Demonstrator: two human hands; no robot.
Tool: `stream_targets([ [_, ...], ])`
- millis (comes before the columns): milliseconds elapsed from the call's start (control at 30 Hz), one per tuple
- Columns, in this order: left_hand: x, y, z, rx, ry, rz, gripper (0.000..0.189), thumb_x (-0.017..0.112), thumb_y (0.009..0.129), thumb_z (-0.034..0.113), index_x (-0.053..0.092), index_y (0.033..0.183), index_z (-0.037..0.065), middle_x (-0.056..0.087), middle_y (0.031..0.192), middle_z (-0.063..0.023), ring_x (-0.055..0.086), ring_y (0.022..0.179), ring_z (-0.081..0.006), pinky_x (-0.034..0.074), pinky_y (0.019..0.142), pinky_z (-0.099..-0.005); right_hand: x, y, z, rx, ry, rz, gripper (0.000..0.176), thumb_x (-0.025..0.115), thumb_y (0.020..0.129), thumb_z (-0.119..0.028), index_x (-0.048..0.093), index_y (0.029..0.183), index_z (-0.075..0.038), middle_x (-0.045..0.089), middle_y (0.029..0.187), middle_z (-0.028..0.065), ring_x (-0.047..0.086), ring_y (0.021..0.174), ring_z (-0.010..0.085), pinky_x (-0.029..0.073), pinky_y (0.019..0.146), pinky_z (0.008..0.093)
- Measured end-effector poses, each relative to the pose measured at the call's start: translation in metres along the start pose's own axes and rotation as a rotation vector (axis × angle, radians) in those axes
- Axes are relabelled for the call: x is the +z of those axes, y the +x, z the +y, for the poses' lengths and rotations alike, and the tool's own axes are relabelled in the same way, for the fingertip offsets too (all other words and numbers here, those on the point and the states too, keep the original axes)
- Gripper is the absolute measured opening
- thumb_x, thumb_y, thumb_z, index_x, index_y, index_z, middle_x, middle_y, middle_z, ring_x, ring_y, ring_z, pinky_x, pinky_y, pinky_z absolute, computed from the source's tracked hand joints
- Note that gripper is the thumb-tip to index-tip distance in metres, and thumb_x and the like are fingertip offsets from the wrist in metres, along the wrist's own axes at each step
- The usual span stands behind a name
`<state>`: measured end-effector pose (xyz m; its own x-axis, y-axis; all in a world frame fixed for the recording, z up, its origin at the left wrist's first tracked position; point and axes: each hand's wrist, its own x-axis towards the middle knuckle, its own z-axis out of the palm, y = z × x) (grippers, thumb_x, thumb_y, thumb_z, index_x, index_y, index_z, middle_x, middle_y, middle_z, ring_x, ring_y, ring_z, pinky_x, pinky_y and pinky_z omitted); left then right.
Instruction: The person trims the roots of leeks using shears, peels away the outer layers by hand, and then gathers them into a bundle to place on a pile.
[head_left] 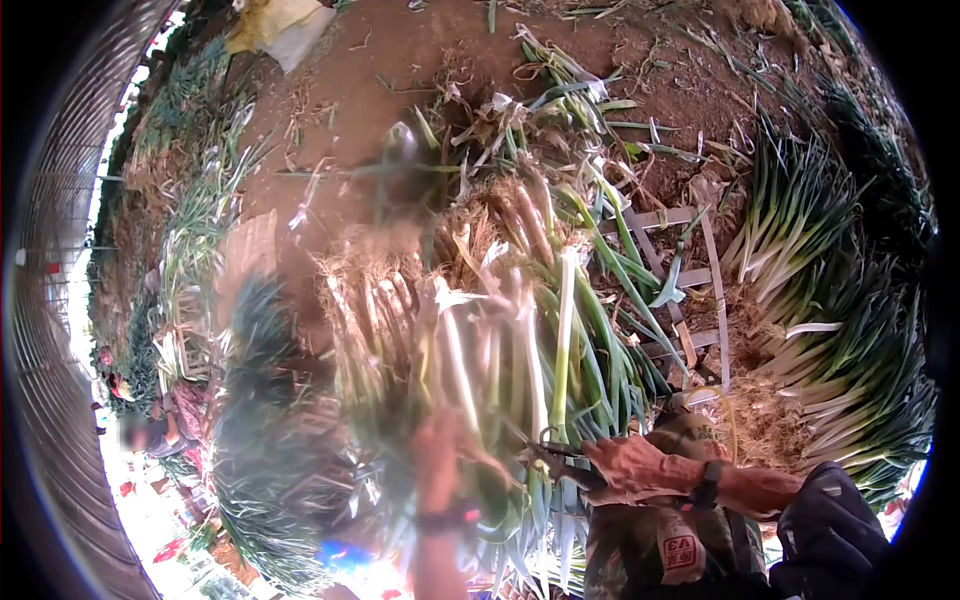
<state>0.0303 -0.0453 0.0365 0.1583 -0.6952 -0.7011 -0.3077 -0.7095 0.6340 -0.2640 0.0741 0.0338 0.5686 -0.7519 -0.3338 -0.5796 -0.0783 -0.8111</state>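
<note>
My right hand [630, 467] comes in from the lower right with a dark watch on its wrist. Its fingers are closed around a dark tool like scissors or shears [560, 461], which points left at the green onion stalks. A hazy patch covers my left hand [440, 450], low in the middle against the leaves; its fingers are too blurred to read. Just above both hands stand long green onions [565, 340] with white stems. Behind them lie more onions with brown roots [385, 300].
A metal frame [716, 290] lies right of the onions. Farther right are piled green onions [850, 370]. Another leafy pile [260, 400] is at the left, and a co-worker [165, 435] is at the far left. Loose leaves litter the brown ground [370, 60].
</note>
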Motion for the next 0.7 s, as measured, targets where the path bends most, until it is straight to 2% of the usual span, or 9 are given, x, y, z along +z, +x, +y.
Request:
stream_targets([
  [100, -0.023, -0.03, 0.078, 0.468, 0.087, 0.088, 0.033, 0.052, 0.104, 0.037, 0.066, 0.103, 0.007, 0.055, 0.06, 0.0022, 0.051, 0.045, -0.0089, 0.039, 0.043, -0.0235, -0.007, 0.007, -0.008, 0.092, 0.043, -0.031, 0.069, 0.074, 0.081, -0.049, 0.049, 0.116, 0.005, 0.059, 0.082, 0.0198, 0.062, 0.068, 0.0374, 0.049, 0.056, 0.0477],
  [167, -0.031, -0.053, 0.131, 0.416, -0.443, 0.141, 0.038, 0.05, 0.104, 0.043, 0.061, 0.112, 0.008, 0.058, 0.073, 0.0023, 0.056, 0.058, -0.0064, 0.043, 0.053, -0.0229, 0.001, 0.012, -0.002, 0.102, 0.017, 0.002, 0.068, 0.074, 0.081, -0.048, 0.049, 0.116, 0.005, 0.06, 0.081, 0.0202, 0.062, 0.069, 0.0373, 0.049, 0.057, 0.0477],
  [200, -0.036, -0.045, 0.142, 0.492, -0.686, 0.25, 0.045, 0.047, 0.104, 0.047, 0.055, 0.126, 0.009, 0.063, 0.104, -0.0052, 0.064, 0.091, -0.0127, 0.052, 0.069, -0.0247, -0.006, 0.017, -0.007, 0.07, 0.023, 0.057, 0.065, 0.075, 0.081, -0.044, 0.049, 0.115, 0.004, 0.061, 0.081, 0.0203, 0.063, 0.066, 0.0368, 0.049, 0.055, 0.0468],
  [300, -0.046, -0.002, 0.125, 0.62, -0.965, 0.162, 0.052, 0.049, 0.104, 0.046, 0.044, 0.14, 0.009, 0.054, 0.133, -0.011, 0.056, 0.122, -0.023, 0.055, 0.087, -0.0331, -0.005, 0.033, -0.005, 0.037, 0.046, 0.195, 0.058, 0.074, 0.081, -0.037, 0.049, 0.114, 0.003, 0.062, 0.081, 0.0203, 0.063, 0.059, 0.0363, 0.05, 0.051, 0.0449],
  [333, -0.06, 0.024, 0.086, 0.506, -0.906, 0.044, 0.062, 0.054, 0.102, 0.043, 0.033, 0.15, 0.009, 0.048, 0.143, -0.0148, 0.046, 0.135, -0.0294, 0.054, 0.096, -0.0408, -0.011, 0.039, -0.006, 0.044, 0.049, 0.192, 0.054, 0.074, 0.081, -0.034, 0.049, 0.112, 0.002, 0.062, 0.08, 0.0203, 0.063, 0.059, 0.0366, 0.05, 0.051, 0.0454],
  [467, -0.013, 0.059, -0.037, 0.241, 0.608, 0.233, 0.05, 0.073, 0.089, 0.036, 0.062, 0.122, 0.0, 0.071, 0.105, -0.0133, 0.066, 0.091, -0.0256, 0.053, 0.082, -0.036, -0.027, 0.063, 0.0, 0.072, 0.077, 0.215, 0.044, 0.072, 0.082, -0.026, 0.051, 0.109, 0.001, 0.063, 0.078, 0.0201, 0.063, 0.062, 0.0376, 0.052, 0.055, 0.0463],
  [533, 0.004, 0.092, -0.133, 0.426, 0.664, 0.245, 0.041, 0.075, 0.084, 0.034, 0.066, 0.106, 0.0, 0.071, 0.101, -0.0213, 0.067, 0.094, -0.0387, 0.051, 0.083, -0.0443, -0.032, 0.07, 0.004, 0.049, 0.049, 0.268, 0.044, 0.072, 0.083, -0.026, 0.052, 0.11, 0.001, 0.064, 0.081, 0.0202, 0.064, 0.065, 0.038, 0.052, 0.055, 0.0464],
  [567, 0.028, 0.063, -0.08, 0.165, 0.703, 0.192, 0.04, 0.076, 0.08, 0.027, 0.066, 0.105, -0.002, 0.069, 0.095, -0.025, 0.066, 0.095, -0.0431, 0.05, 0.084, -0.0471, -0.035, 0.069, 0.004, 0.073, 0.054, 0.259, 0.044, 0.072, 0.083, -0.026, 0.052, 0.109, 0.002, 0.064, 0.082, 0.0204, 0.064, 0.065, 0.038, 0.052, 0.056, 0.0466],
  [700, 0.036, 0.043, -0.067, 0.32, 0.745, 0.263, 0.039, 0.072, 0.077, 0.021, 0.065, 0.107, -0.002, 0.069, 0.099, -0.0249, 0.065, 0.095, -0.0417, 0.049, 0.086, -0.0482, -0.036, 0.06, 0.004, 0.132, 0.075, 0.241, 0.043, 0.073, 0.084, -0.024, 0.05, 0.11, 0.002, 0.064, 0.083, 0.0209, 0.065, 0.065, 0.0372, 0.054, 0.057, 0.0461],
])
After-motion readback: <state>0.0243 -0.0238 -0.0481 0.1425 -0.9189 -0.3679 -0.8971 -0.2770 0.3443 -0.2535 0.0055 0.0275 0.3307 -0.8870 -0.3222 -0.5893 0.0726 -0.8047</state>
